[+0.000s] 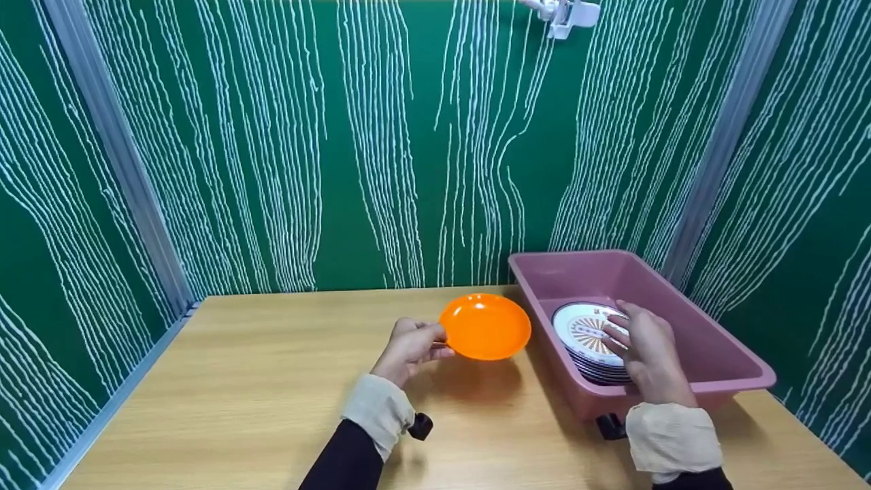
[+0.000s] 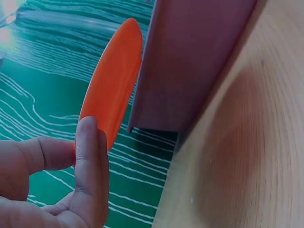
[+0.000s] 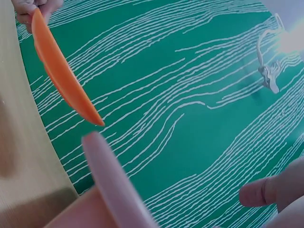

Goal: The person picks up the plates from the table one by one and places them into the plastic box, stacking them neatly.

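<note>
My left hand point(image 1: 410, 348) pinches the near-left rim of a shallow orange plate point(image 1: 486, 328), thumb on one side and fingers on the other. In the left wrist view the plate point(image 2: 114, 80) is seen nearly edge-on, raised above the table with a shadow below it. Over the pink basin point(image 1: 711, 327), my right hand point(image 1: 650, 347) has its fingers loosely extended and holds nothing. Beneath that hand a stack of white plates point(image 1: 578, 330) with a brown ray pattern lies in the basin, partly hidden by the fingers.
The wooden table point(image 1: 272, 381) extends to the left of the basin. Behind it stands a green wall point(image 1: 367, 258) with white wavy lines, between metal posts point(image 1: 119, 136). A white clamp-like fitting point(image 1: 568, 15) hangs high on the wall.
</note>
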`<control>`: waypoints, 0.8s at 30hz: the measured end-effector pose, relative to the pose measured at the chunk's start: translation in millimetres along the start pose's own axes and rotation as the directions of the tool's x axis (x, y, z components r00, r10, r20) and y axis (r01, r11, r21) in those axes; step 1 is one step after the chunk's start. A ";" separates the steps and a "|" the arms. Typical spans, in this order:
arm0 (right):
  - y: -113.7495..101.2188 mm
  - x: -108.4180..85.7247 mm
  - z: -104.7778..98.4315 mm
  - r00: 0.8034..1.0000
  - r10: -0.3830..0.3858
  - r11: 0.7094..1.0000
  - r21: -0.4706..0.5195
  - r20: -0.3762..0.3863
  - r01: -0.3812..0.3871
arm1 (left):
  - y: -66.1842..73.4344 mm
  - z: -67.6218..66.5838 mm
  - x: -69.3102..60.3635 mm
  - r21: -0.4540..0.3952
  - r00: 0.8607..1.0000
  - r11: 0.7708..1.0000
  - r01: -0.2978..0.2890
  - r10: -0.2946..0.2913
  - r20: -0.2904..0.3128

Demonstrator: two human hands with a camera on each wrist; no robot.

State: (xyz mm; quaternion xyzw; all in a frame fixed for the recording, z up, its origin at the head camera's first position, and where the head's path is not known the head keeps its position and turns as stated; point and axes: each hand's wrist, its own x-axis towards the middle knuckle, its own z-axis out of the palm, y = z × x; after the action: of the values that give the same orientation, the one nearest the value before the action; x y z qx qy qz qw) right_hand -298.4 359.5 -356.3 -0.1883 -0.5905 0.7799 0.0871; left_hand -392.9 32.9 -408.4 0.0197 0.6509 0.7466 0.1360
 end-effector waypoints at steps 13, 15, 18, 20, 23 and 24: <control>4.5 -6.3 21.7 0.982 -0.127 0.990 -0.036 0.139 0.133 | 2.9 16.0 -14.7 -0.101 0.998 0.994 -0.037 0.041 0.040; 4.8 -7.4 25.1 0.979 -0.127 0.989 -0.057 0.157 0.138 | 4.4 17.8 -17.8 -0.111 0.998 0.993 -0.044 0.049 0.046; 4.7 -9.9 29.7 0.973 -0.127 0.985 -0.094 0.191 0.147 | 6.9 21.5 -22.1 -0.131 0.997 0.990 -0.055 0.062 0.048; 5.0 -11.6 32.3 0.968 -0.129 0.981 -0.117 0.217 0.157 | 8.4 24.1 -24.3 -0.145 0.996 0.988 -0.062 0.070 0.052; 6.3 -13.7 35.6 0.958 -0.139 0.973 -0.147 0.253 0.180 | 9.7 28.4 -26.2 -0.159 0.996 0.985 -0.066 0.075 0.054; 6.8 -14.3 36.4 0.955 -0.142 0.969 -0.161 0.261 0.188 | 9.9 29.8 -26.8 -0.160 0.996 0.985 -0.066 0.075 0.054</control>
State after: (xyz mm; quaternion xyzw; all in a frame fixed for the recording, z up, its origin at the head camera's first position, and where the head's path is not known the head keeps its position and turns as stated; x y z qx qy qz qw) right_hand -299.2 320.1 -351.6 -0.0465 -0.6799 0.7294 0.0602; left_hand -362.7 54.5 -390.2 0.0542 0.5842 0.7994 0.1298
